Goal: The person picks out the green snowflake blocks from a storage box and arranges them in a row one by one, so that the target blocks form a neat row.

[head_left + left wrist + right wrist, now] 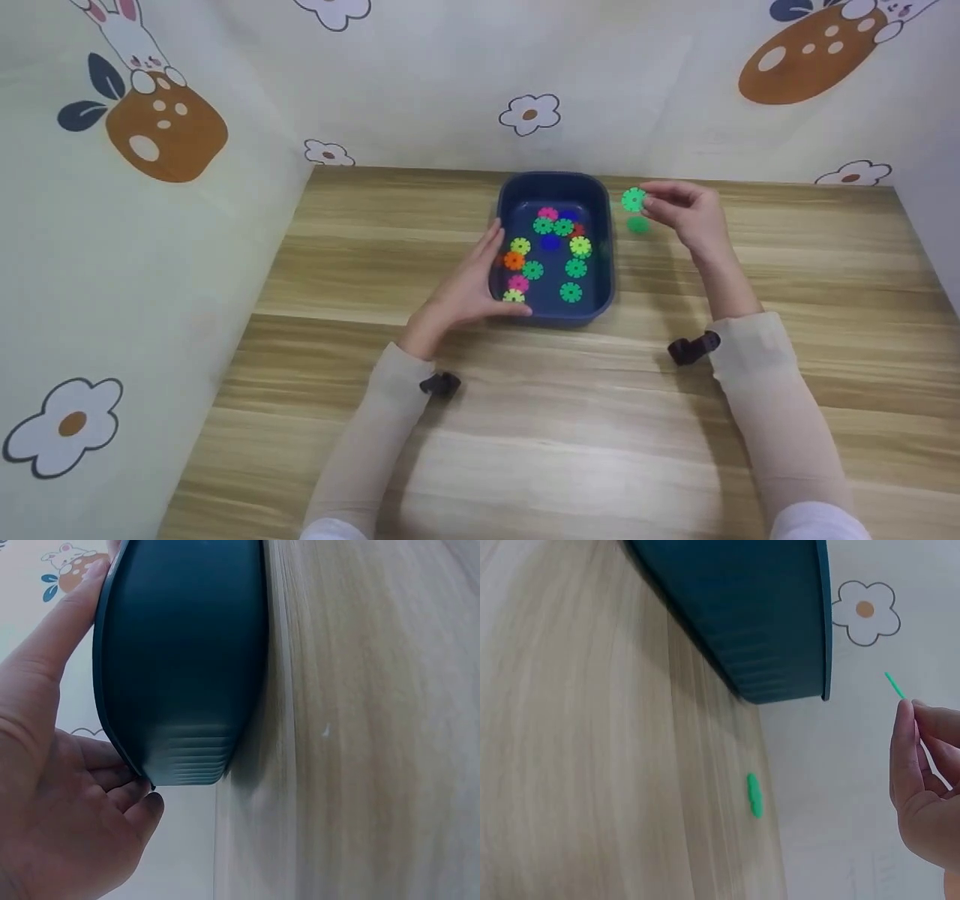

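Observation:
A dark blue plastic tub [555, 315] stands on the table with several notched plastic discs lying in it, among them a yellow disc [580, 245], an orange disc [514, 260] and a green disc [571, 292]. My left hand [472, 289] holds the tub at its near left corner, thumb on the near rim and fingers along the left side. To the right of the tub, my right hand [694, 217] pinches a green snowflake disc [634, 199] by its edge, raised above the table. Below it, another green disc [754, 795] lies on the wood.
The wood-grain table [540, 435] meets a pale patterned wall [427, 90] just behind the tub. Another wall [150, 277] runs along the left. A small black camera is strapped to each wrist.

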A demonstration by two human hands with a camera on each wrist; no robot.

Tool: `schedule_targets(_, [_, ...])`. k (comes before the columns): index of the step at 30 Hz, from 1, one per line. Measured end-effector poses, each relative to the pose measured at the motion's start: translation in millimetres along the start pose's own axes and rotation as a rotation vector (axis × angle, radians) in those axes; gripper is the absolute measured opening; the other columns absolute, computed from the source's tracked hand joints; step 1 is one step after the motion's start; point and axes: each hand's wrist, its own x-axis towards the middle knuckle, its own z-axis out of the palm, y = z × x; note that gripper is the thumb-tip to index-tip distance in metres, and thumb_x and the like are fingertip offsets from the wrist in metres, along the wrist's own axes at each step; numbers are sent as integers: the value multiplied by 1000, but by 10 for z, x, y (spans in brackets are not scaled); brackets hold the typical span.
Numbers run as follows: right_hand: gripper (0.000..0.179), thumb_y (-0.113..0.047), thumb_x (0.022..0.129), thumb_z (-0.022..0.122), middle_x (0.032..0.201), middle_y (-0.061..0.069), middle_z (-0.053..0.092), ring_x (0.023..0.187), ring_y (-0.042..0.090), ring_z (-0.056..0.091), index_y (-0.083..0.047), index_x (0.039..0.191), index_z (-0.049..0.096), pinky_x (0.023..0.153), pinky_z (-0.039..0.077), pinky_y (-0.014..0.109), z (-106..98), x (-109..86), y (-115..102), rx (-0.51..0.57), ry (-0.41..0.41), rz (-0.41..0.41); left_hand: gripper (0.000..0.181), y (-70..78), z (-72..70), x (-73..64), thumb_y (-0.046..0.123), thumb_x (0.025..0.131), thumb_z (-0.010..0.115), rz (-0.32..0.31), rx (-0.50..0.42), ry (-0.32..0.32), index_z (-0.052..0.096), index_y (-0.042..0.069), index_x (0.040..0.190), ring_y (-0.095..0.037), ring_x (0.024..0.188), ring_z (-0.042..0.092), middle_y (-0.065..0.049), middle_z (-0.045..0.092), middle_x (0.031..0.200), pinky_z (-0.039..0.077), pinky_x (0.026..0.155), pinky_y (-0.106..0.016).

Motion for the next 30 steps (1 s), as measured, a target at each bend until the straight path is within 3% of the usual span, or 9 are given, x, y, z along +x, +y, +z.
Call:
schedule_targets(12, [21,7,89,67,88,0,72,79,7,70,3,109,73,77,59,17,-202,45,124,16,89,83,127,12,-11,-1,53,69,87,-9,5,-10,9,14,162,-26,157,13,3,-3,171,24,125,-50])
schedule_targets(18, [21,10,88,67,84,0,71,76,7,71,6,109,71,75,60,17,-239,-1,101,23,114,110,127,18,-8,5,53,69,87,-2,18,-15,9,13,162,-28,156,14,0,-2,171,24,124,-50])
schedule_targets(26, [32,8,90,65,84,-2,69,77,4,68,15,121,61,76,59,16,-305,-20,137,-60,151,143,127,19,-12,0,54,69,87,-8,30,-20,8,16,162,-27,156,15,1,-2,171,24,124,-50])
schedule_targets(30, [19,8,90,64,84,-4,69,77,4,67,5,108,70,76,59,15,-350,-9,157,-85,162,169,127,20,-17,7,54,70,86,-13,33,-22,7,16,162,-27,157,15,2,-2,171,25,124,-50])
